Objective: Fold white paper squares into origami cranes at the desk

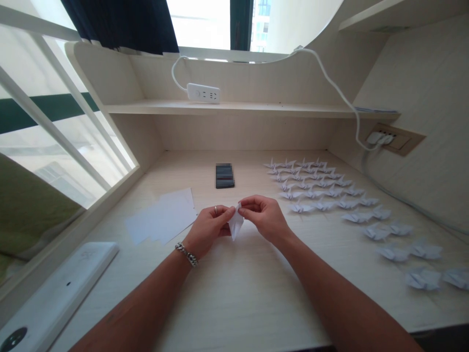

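A small folded white paper point(235, 229), diamond-like with its point downward, is held up between both hands over the middle of the desk. My left hand point(212, 225), with a ring and a chain bracelet at the wrist, pinches its left side. The fingertips of my right hand point(264, 215) are closed on its upper right part. Some of the paper is hidden behind the fingers. To the right stand rows of finished white paper cranes point(318, 186). Left of my left hand lies a spread of white paper sheets point(164, 215).
A dark phone-sized object point(224, 176), its face blurred, lies behind the hands. A long white device point(62, 293) lies at the left front edge. On the shelf point(252, 108) sits a white power strip point(203, 93); its cord runs to a wall socket point(395, 139) at right.
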Demonstrator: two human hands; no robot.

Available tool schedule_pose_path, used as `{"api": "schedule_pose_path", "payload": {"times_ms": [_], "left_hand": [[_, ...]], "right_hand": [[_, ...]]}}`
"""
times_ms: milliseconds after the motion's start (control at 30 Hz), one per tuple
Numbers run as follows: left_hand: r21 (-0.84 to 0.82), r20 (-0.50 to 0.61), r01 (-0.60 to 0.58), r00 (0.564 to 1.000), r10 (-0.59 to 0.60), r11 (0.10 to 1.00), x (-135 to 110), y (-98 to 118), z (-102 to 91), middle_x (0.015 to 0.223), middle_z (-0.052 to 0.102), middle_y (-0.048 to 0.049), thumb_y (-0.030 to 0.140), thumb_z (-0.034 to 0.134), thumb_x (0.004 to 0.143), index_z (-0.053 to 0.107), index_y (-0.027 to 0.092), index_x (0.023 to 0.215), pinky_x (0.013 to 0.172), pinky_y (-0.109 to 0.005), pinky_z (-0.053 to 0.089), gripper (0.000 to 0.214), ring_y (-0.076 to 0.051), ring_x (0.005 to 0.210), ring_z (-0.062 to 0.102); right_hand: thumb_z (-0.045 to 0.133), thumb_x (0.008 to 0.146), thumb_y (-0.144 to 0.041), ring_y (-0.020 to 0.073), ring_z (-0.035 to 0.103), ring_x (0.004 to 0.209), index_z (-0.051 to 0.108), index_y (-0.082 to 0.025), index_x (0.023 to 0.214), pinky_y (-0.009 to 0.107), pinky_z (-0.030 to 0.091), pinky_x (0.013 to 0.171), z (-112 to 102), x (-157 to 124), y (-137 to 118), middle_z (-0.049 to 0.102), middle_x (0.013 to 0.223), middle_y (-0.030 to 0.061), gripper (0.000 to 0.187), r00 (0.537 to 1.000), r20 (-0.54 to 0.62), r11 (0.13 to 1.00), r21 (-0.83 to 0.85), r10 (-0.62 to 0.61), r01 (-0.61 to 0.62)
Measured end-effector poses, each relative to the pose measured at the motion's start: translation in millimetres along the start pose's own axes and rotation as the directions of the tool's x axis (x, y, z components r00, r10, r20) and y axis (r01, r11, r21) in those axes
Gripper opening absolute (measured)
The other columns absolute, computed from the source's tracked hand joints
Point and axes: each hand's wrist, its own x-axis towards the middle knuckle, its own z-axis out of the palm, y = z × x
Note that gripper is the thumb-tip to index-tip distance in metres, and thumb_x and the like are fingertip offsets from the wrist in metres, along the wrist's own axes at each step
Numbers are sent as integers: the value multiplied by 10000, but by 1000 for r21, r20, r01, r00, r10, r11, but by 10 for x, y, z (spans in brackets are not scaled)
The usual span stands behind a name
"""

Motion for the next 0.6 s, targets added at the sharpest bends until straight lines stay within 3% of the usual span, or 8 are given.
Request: {"api": "schedule_pose_path", "payload": {"times_ms": [600], "left_hand": [[-80,2,2,1000,-2,997,20,-21,-42,648,644,2,289,852,571,657,123,694,612,-235,488,285,-99,616,586]], "right_hand": [[763,641,-229,201,704,753,707,-156,817,318,569,720,23,-22,-18,739,772,57,199,1000,-6,1000,0,30,-30]]}}
